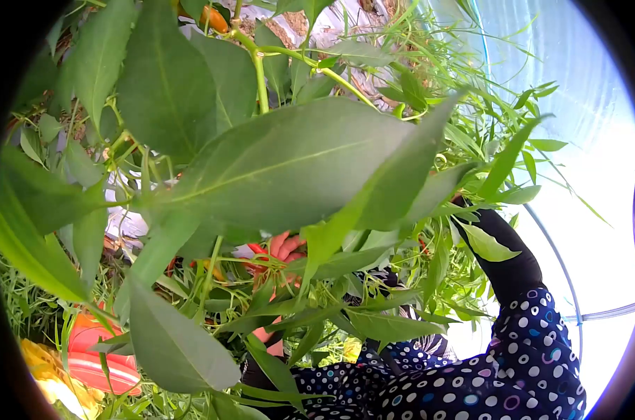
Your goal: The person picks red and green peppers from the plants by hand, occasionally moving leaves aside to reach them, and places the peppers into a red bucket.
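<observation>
One red pepper (257, 249) lies at 8 o'clock from centre, beside the left hand (286, 250), fingers bent, whose grip cannot be determined behind leaves (289, 161); the right hand, beyond the black sleeve (505, 245) at 3 o'clock, is hidden, its state indeterminable.

Over the remote feed I count one visible left hand (287, 250), two dark sleeves (503, 255), one dotted garment (471, 385), one red container (101, 360), one crumpled yellow sheet (61, 381), and at least one orange pepper (214, 19) and one red pepper (258, 249), the leaves (296, 164) overlapping too densely to tally.
</observation>
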Demonstrator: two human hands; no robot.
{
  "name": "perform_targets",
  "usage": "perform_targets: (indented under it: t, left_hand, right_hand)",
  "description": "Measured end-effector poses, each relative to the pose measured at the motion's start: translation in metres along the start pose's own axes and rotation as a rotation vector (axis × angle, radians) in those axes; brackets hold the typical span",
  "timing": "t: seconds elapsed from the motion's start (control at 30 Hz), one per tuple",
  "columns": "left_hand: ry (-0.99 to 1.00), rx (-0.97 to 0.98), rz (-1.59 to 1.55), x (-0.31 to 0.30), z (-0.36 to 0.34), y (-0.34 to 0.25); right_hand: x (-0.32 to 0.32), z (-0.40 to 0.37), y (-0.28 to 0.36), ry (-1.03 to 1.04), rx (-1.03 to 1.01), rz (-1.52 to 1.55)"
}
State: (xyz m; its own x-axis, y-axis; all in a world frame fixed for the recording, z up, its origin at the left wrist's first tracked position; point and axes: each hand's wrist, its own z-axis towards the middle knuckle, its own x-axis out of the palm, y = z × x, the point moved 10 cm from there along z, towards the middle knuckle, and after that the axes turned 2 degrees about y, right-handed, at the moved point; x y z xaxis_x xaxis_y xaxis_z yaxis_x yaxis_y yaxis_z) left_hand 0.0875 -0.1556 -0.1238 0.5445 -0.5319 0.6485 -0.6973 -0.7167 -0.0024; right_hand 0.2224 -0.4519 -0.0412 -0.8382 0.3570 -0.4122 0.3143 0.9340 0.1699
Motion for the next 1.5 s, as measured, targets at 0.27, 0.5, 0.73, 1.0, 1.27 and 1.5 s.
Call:
perform_targets:
  t: [0.27,0.5,0.73,1.0,1.27,1.5]
  left_hand:
    - [0.025,0.03,0.081,-0.016,-0.028,-0.023]
    - [-0.017,-0.154,0.285,-0.029,-0.077,-0.034]
    - [0.009,-0.014,0.152,-0.028,-0.088,-0.049]
    - [0.183,0.384,-0.15,-0.04,-0.107,-0.09]
    - [0.112,0.456,-0.371,-0.063,-0.139,-0.123]
    - [0.066,0.397,-0.409,-0.094,-0.146,-0.104]
  right_hand:
    - [-0.001,-0.052,0.046,0.048,0.145,0.206]
    - [-0.012,-0.103,0.049,-0.076,0.067,0.089]
    - [-0.029,-0.165,0.182,-0.013,-0.17,0.107]
    - [0.143,-0.178,0.311,0.828,-0.363,0.165]
    - [0.21,-0.028,0.378,-0.032,-0.564,0.377]
    - [0.239,-0.04,0.424,-0.047,-0.779,-0.243]
